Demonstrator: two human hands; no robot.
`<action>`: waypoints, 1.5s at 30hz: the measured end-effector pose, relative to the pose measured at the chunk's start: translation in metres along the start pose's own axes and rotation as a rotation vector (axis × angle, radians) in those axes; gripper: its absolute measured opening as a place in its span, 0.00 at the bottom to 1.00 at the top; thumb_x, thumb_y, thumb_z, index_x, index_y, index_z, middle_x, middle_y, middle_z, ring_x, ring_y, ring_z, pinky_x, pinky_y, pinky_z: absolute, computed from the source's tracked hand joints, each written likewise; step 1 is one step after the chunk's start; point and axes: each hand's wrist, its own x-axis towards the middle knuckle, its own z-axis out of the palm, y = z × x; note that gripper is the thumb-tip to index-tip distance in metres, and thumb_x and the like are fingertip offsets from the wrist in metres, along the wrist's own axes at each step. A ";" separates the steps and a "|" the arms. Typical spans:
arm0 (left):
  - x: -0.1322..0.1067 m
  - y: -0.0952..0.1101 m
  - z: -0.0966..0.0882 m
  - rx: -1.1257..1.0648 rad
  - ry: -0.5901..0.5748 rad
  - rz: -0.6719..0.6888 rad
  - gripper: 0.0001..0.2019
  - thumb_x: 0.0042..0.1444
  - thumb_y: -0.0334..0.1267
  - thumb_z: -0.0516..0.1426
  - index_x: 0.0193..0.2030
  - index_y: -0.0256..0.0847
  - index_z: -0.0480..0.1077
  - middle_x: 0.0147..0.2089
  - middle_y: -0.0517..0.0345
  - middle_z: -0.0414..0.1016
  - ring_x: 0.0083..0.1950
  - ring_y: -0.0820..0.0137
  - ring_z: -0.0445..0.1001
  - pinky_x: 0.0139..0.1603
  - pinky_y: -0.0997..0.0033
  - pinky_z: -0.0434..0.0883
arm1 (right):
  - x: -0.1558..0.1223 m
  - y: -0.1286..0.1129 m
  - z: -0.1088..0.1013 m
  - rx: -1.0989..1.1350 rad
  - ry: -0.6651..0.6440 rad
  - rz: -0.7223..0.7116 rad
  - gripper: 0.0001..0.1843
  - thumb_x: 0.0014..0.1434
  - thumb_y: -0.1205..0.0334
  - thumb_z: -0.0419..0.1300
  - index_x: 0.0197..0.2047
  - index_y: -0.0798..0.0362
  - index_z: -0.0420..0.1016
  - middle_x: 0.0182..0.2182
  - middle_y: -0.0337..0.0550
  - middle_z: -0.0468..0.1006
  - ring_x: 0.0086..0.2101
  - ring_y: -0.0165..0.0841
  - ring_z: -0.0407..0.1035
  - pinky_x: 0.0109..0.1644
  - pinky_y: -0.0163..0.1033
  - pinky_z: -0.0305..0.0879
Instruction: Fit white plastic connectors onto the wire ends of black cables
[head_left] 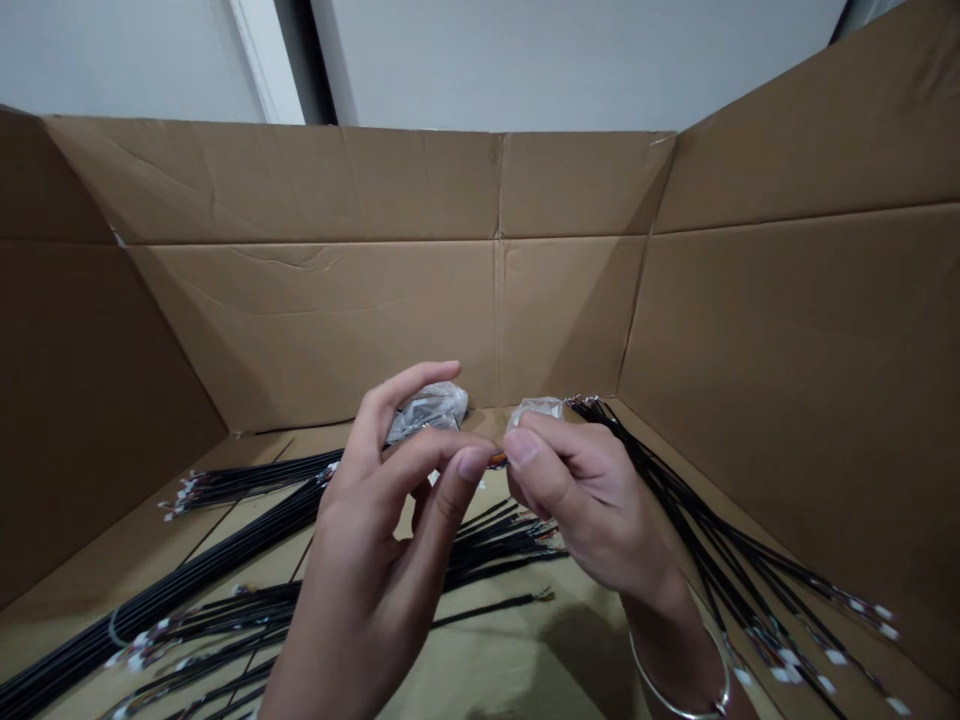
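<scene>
In front of me my left hand (pixel 397 530) and my right hand (pixel 589 490) meet, fingertips almost touching. A short stretch of thin orange and dark wires (pixel 497 459) shows between them. My left thumb and a finger pinch these wires, while another finger is raised and bent to the right. The thumb and curled fingers of my right hand close on the wires' other side; whatever end or connector sits inside is hidden. Below and behind my hands lies a bunch of black cables (pixel 495 545) with coloured wire ends, partly covered by my left hand.
Cardboard walls (pixel 315 330) rise at the back and both sides. A tied black cable bundle (pixel 195 585) lies left, near loose cables with white connectors (pixel 142 645). More cables (pixel 697 520) fan out on the right. Two clear plastic bags (pixel 431 408) (pixel 534 408) rest at the back.
</scene>
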 end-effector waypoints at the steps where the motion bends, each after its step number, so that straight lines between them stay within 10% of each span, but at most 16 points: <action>1: 0.000 0.000 0.000 0.009 -0.016 0.015 0.10 0.71 0.38 0.58 0.44 0.56 0.81 0.64 0.62 0.75 0.70 0.67 0.71 0.52 0.75 0.75 | 0.000 0.001 0.000 0.003 0.009 -0.004 0.23 0.75 0.60 0.55 0.25 0.49 0.59 0.21 0.31 0.57 0.22 0.26 0.51 0.26 0.36 0.50; 9: 0.004 -0.007 0.005 0.125 0.010 0.111 0.07 0.67 0.33 0.61 0.39 0.50 0.78 0.65 0.55 0.73 0.46 0.67 0.82 0.29 0.75 0.76 | 0.004 0.004 0.003 0.102 0.057 0.072 0.27 0.74 0.53 0.57 0.22 0.49 0.58 0.20 0.31 0.56 0.22 0.27 0.50 0.25 0.37 0.50; 15: 0.007 -0.010 0.008 0.205 0.019 0.198 0.06 0.69 0.33 0.59 0.41 0.48 0.75 0.65 0.51 0.75 0.54 0.62 0.82 0.48 0.63 0.81 | 0.007 -0.001 0.004 0.079 0.037 0.171 0.27 0.72 0.52 0.60 0.22 0.49 0.59 0.19 0.30 0.55 0.21 0.25 0.48 0.23 0.36 0.47; 22: 0.004 -0.005 0.005 0.128 0.006 0.145 0.07 0.69 0.33 0.60 0.46 0.52 0.77 0.66 0.59 0.71 0.31 0.79 0.76 0.34 0.74 0.78 | 0.004 -0.001 0.003 0.113 0.036 0.062 0.25 0.74 0.60 0.56 0.23 0.49 0.60 0.19 0.30 0.57 0.21 0.25 0.51 0.25 0.35 0.53; 28: 0.000 0.000 0.010 -0.153 0.078 0.014 0.23 0.62 0.31 0.66 0.58 0.61 0.72 0.71 0.65 0.69 0.35 0.77 0.80 0.34 0.73 0.80 | 0.002 0.002 0.001 0.122 0.076 0.021 0.27 0.75 0.57 0.57 0.22 0.50 0.62 0.19 0.31 0.60 0.21 0.26 0.54 0.25 0.35 0.55; 32: 0.002 0.000 0.010 -0.239 0.067 -0.089 0.28 0.59 0.33 0.69 0.62 0.60 0.69 0.57 0.67 0.81 0.35 0.77 0.81 0.32 0.78 0.79 | 0.001 0.003 0.002 0.142 0.099 -0.013 0.27 0.75 0.60 0.57 0.21 0.51 0.62 0.19 0.30 0.60 0.21 0.25 0.53 0.25 0.34 0.55; 36: 0.005 0.002 0.005 -0.211 -0.078 -0.116 0.09 0.63 0.33 0.66 0.44 0.56 0.79 0.36 0.76 0.84 0.33 0.79 0.79 0.32 0.84 0.74 | 0.002 0.003 0.005 0.160 0.149 -0.028 0.27 0.74 0.61 0.58 0.21 0.51 0.62 0.19 0.30 0.58 0.21 0.24 0.51 0.25 0.33 0.53; 45: 0.006 0.005 0.003 -0.155 -0.040 -0.080 0.08 0.62 0.34 0.67 0.37 0.56 0.81 0.36 0.80 0.86 0.31 0.80 0.79 0.32 0.82 0.70 | 0.005 0.003 0.007 0.236 0.111 0.044 0.28 0.73 0.58 0.59 0.22 0.50 0.56 0.20 0.29 0.52 0.22 0.25 0.45 0.24 0.34 0.48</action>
